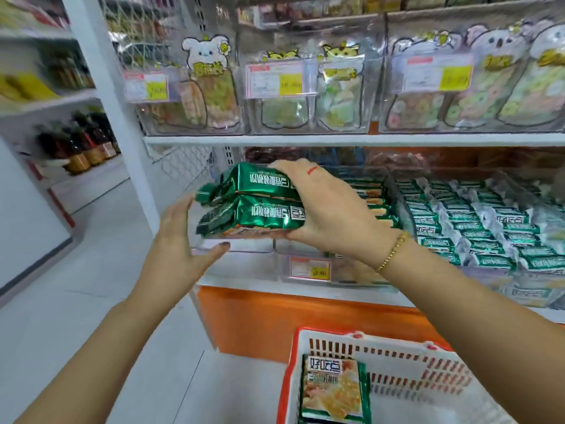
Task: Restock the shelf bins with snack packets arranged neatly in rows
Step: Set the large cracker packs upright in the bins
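Over the clear bin (241,248), right hand (330,209) grips two green packets (253,200); left hand (180,240) open beside their end.

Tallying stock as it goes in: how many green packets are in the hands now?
2: an upper packet and a lower packet, stacked in the right hand, with the left hand at their ends. Another may hide beneath.

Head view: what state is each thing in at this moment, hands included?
right hand: gripping the green packets
left hand: open, touching the clear bin at its front corner
green packets: two stacked, held over the clear bin
neighbouring bin: filled with packets in rows
basket: holds at least one spare packet
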A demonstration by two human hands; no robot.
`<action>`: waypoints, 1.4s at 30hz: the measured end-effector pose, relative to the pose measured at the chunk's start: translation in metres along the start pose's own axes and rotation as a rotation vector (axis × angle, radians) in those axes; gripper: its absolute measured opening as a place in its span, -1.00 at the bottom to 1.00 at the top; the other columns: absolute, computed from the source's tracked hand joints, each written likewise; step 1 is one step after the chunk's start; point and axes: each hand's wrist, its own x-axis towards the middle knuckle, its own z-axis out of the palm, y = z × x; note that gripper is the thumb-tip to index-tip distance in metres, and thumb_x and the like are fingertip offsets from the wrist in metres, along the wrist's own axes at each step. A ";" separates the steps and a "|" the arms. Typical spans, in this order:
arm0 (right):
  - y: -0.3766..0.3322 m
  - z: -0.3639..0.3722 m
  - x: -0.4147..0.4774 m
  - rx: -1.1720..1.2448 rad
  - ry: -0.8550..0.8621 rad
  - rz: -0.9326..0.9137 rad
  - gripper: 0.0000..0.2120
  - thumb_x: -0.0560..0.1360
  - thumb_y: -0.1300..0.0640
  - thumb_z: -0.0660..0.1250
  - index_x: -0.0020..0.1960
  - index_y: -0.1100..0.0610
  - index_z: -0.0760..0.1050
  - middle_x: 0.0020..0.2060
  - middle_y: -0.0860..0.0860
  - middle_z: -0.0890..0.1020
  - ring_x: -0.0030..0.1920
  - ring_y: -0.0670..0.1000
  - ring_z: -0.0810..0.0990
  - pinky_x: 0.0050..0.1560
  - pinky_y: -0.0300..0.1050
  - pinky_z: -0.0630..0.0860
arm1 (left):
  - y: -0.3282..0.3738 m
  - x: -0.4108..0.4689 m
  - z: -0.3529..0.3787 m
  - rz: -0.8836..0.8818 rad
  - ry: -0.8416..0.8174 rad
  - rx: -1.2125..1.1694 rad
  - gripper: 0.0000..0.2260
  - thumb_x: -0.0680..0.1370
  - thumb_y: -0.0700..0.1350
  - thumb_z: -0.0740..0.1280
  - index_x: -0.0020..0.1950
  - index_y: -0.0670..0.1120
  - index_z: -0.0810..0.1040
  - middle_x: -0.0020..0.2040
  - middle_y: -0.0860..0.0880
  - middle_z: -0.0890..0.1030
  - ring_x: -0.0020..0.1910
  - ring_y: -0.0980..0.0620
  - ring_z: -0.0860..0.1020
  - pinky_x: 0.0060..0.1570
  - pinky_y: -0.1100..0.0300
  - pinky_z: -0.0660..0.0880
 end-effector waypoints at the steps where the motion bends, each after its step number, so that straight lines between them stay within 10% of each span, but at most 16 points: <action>1: -0.003 0.007 0.014 -0.017 0.037 -0.007 -0.19 0.33 -0.10 0.50 0.44 0.12 0.22 0.18 0.07 0.46 0.18 0.06 0.45 0.05 -0.02 0.48 | -0.013 0.003 0.004 -0.074 -0.015 0.059 -0.36 0.44 0.03 0.45 0.44 -0.07 0.29 0.36 -0.10 0.39 0.04 0.12 0.43 0.03 0.17 0.36; 9: 0.000 0.103 0.116 -0.123 -0.117 -0.013 -0.32 0.36 -0.02 0.45 0.36 0.17 0.27 0.09 0.11 0.50 0.06 0.12 0.50 -0.03 -0.02 0.43 | -0.061 0.014 0.058 -0.049 -0.266 0.096 -0.68 0.55 -0.06 0.31 0.30 -0.10 0.49 0.26 -0.06 0.49 0.32 -0.02 0.38 0.25 0.20 0.30; 25: 0.125 0.199 0.205 -0.264 -0.647 0.396 -0.13 0.17 -0.03 0.62 0.37 0.17 0.34 0.14 0.17 0.58 -0.14 0.05 0.50 -0.29 -0.23 0.38 | -0.083 0.020 0.084 0.020 -0.058 0.086 -0.78 0.48 -0.01 0.39 0.07 -0.07 0.62 -0.02 0.00 0.61 0.10 0.01 0.47 0.07 0.30 0.25; 29: 0.122 0.206 0.201 -0.441 -0.612 0.536 -0.15 0.31 -0.06 0.55 0.42 0.27 0.24 0.38 0.23 0.28 0.34 0.23 0.29 0.22 0.09 0.40 | -0.085 0.021 0.084 0.035 -0.074 0.110 -0.78 0.44 -0.06 0.44 0.03 -0.11 0.63 -0.08 -0.04 0.61 0.06 -0.05 0.50 0.00 0.27 0.27; 34: 0.105 0.192 0.189 -0.443 -0.528 0.563 -0.49 0.58 0.17 0.23 0.46 0.26 0.17 0.47 0.21 0.12 0.43 0.23 0.17 0.39 0.10 0.28 | -0.084 0.029 0.079 0.015 -0.181 0.138 -0.66 0.49 0.04 0.36 0.22 -0.06 0.55 0.11 -0.01 0.58 0.21 0.00 0.41 0.09 0.30 0.25; 38: 0.062 0.132 0.160 -0.272 -0.444 0.456 -0.69 0.52 0.12 0.29 0.21 0.23 0.47 0.16 0.17 0.53 0.12 0.17 0.52 0.02 -0.06 0.49 | -0.068 0.028 0.063 -0.011 -0.194 0.003 -0.64 0.50 -0.04 0.38 0.28 -0.08 0.51 0.24 -0.04 0.53 0.24 0.01 0.44 0.13 0.36 0.24; 42: 0.013 0.071 0.090 -0.121 -0.299 0.269 -0.67 0.52 0.01 0.28 -0.34 0.18 0.43 -0.42 0.07 0.48 -0.34 0.08 0.49 -0.34 -0.10 0.33 | -0.036 -0.013 0.051 0.132 -0.168 -0.057 -0.79 0.52 0.02 0.27 -0.31 0.04 0.43 -0.29 0.08 0.49 -0.25 0.07 0.46 -0.22 0.22 0.30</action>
